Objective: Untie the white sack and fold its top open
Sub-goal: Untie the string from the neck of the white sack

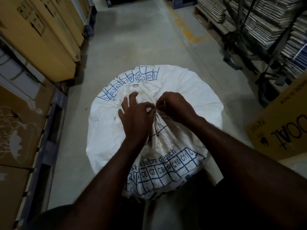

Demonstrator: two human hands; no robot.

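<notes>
A large white sack (196,103) with blue grid print stands on the concrete floor, directly below me. Its top is gathered into a bunched neck (146,90) at the middle, bound by a tie (157,108). My left hand (134,117) rests on the gathered fabric with fingers spread and the thumb and forefinger pinching at the tie. My right hand (176,107) meets it from the right, fingertips pinched on the same tie. The knot itself is mostly hidden between my fingers.
Tall cardboard boxes (43,30) on pallets line the left side. A brown carton (282,130) with black lettering stands close on the right. Stacked flat sheets on a wooden pallet (249,17) fill the far right. The concrete aisle (137,39) runs ahead.
</notes>
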